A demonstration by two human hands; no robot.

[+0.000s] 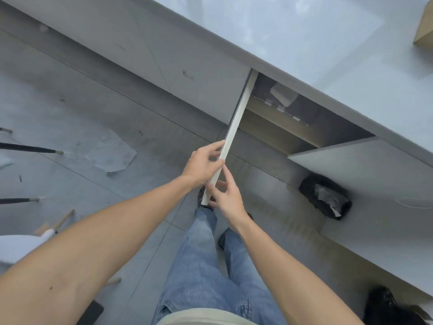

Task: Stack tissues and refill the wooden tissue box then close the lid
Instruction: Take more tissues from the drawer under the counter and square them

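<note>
- Both hands on the free edge of the white cabinet door (234,127), which stands swung out toward me, edge-on to the camera.
- Left hand (201,164): my fingers (214,146) curl over the door edge from the left, thumb under; a light pinch on the panel, not a clench.
- Right hand (226,198): fingers (228,177) lie along the door's near end, thumb behind it; also holding the door, nothing else in the palm.
- Beyond the door, the open cupboard (304,123) under the tabletop (328,55). Inside, on a wooden shelf, a pale wrapped packet (283,95); it may be the tissue supply, but too dim to be sure.
- Far right corner of the tabletop: a light wooden piece (425,31), cut off by the frame. Possibly the wooden tissue box; I cannot confirm it, and no lid shows.
- On the floor (70,102): a crumpled clear sheet (112,153) to my left, a black bin (325,198) with a bag in it to my right.
- Progress, as I judge it: very early. No tissues in hand, none stacked, box not refilled, lid step untouched. Fetching stock from the cupboard looks like the step in hand.
- Writing and brands: none legible anywhere; the packet shows no readable print.
</note>
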